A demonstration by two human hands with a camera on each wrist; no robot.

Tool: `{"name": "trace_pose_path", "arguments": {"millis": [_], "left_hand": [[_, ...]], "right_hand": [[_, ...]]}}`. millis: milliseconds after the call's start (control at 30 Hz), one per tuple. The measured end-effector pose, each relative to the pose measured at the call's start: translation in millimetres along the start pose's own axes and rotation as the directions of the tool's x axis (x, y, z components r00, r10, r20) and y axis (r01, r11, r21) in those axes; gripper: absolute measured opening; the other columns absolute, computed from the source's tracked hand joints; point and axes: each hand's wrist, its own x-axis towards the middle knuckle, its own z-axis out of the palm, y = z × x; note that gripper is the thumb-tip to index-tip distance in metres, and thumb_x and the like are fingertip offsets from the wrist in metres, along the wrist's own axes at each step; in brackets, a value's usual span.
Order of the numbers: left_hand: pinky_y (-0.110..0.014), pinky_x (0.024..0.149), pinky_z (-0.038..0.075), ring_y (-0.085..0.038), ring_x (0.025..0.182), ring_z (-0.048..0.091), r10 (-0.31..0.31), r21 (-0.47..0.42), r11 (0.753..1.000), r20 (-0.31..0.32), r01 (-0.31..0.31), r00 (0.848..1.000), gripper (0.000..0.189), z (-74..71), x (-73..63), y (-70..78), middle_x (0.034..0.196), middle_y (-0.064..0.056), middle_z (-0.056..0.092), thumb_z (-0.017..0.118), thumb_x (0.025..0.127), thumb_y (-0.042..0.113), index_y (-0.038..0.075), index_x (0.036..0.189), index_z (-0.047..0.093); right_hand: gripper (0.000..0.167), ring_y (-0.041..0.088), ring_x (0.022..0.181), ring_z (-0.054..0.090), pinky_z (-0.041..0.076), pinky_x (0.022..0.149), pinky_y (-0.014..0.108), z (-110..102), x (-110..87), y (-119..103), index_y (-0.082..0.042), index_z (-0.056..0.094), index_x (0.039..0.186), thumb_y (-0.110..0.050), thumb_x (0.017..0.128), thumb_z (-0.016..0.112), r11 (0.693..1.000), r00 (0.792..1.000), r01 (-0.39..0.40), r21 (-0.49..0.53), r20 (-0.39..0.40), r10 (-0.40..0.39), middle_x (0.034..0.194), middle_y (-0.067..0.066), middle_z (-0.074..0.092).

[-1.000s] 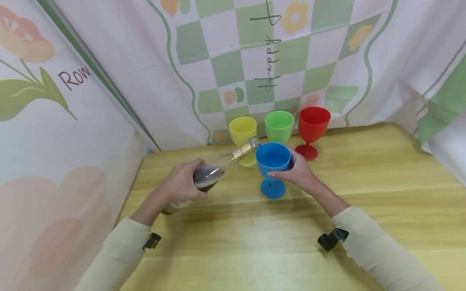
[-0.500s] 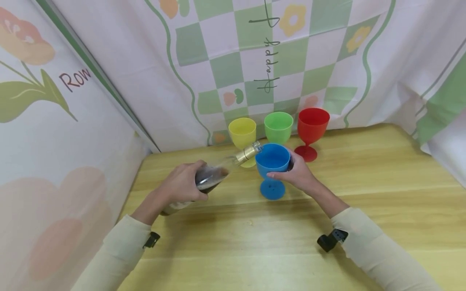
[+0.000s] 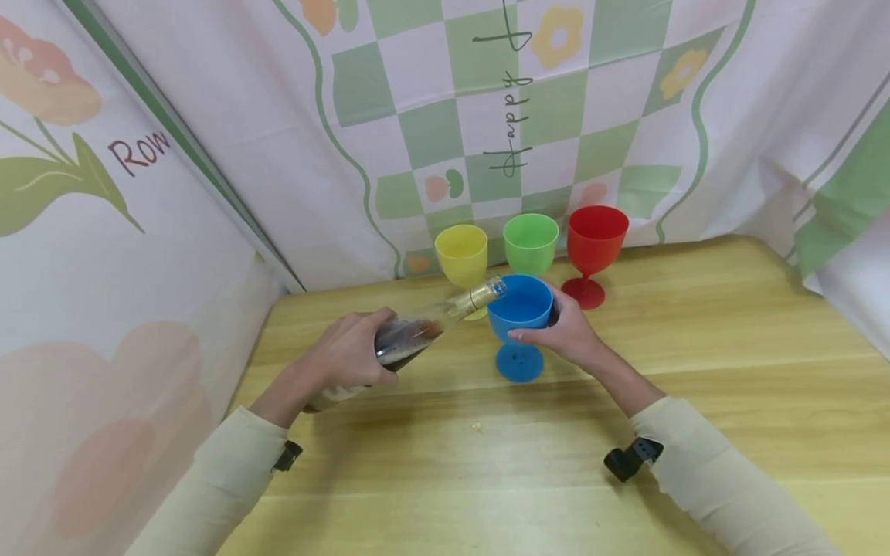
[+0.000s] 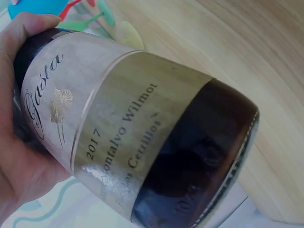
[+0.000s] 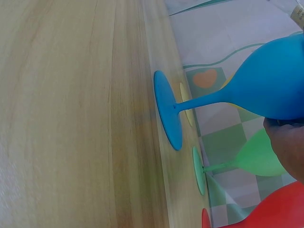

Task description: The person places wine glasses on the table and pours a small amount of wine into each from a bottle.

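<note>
My left hand [image 3: 352, 351] grips a wine bottle [image 3: 410, 340] around its body. The bottle is tilted, its clear neck pointing right and its mouth at the left rim of the blue goblet [image 3: 520, 309]. Dark liquid reaches the bottle's shoulder. In the left wrist view the bottle's label [image 4: 118, 118] and dark base face the camera. My right hand [image 3: 566, 328] holds the blue goblet's bowl from the right, thumb in front. A small dark thing shows between that hand and the bowl; its kind is unclear. In the right wrist view the goblet's stem and foot [image 5: 167, 110] show.
Behind stand a yellow goblet [image 3: 462, 255], a green goblet [image 3: 531, 242] and a red goblet [image 3: 598, 239], in a row near the patterned cloth [image 3: 431, 131]. A small wet-looking spot [image 3: 476, 426] lies on the wooden table [image 3: 431, 494]. A cloth wall [image 3: 139, 324] stands left.
The bottle's neck has dipped slightly and moved right, its mouth now overlapping the blue goblet's rim. Liquid inside has run further toward the neck. The right hand and goblet have stayed nearly still.
</note>
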Motion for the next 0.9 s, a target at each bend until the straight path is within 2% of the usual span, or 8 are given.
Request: {"name": "trace_pose_path", "arguments": {"millis": [200,567,900], "left_hand": [[-0.032,0.067,0.046,-0.019,0.083,0.060,-0.007,0.001,1.000,0.017,0.007,1.000,0.082,-1.9,0.6,1.7,0.106,-0.006,0.068,0.083,0.067,0.042,0.017,0.139,0.052],[-0.030,0.066,0.045,-0.019,0.080,0.060,0.002,0.003,1.000,0.026,-0.002,1.000,0.080,-4.0,1.7,3.4,0.102,-0.004,0.067,0.084,0.064,0.042,0.019,0.134,0.053],[-0.030,0.066,0.045,-0.018,0.080,0.059,0.017,0.017,1.000,0.035,-0.018,0.999,0.081,-5.5,1.6,3.3,0.105,-0.004,0.067,0.085,0.066,0.043,0.018,0.136,0.053]], "right_hand": [[0.078,0.040,0.139,0.044,0.051,0.095,0.033,-0.7,0.3,0.0,-0.006,0.035,0.152,-0.010,0.086,0.076,1.000,1.000,-0.012,-0.002,0.004,0.012,0.150,0.020,0.047],[0.076,0.038,0.138,0.045,0.051,0.094,0.029,-0.7,-0.3,-0.3,-0.006,0.037,0.151,-0.011,0.086,0.076,1.000,1.000,-0.012,0.008,0.006,0.012,0.149,0.019,0.049],[0.077,0.038,0.137,0.046,0.052,0.096,0.036,-0.8,-0.5,-0.9,-0.006,0.037,0.151,-0.010,0.085,0.077,1.000,1.000,-0.017,-0.002,0.000,0.017,0.149,0.020,0.049]]}}
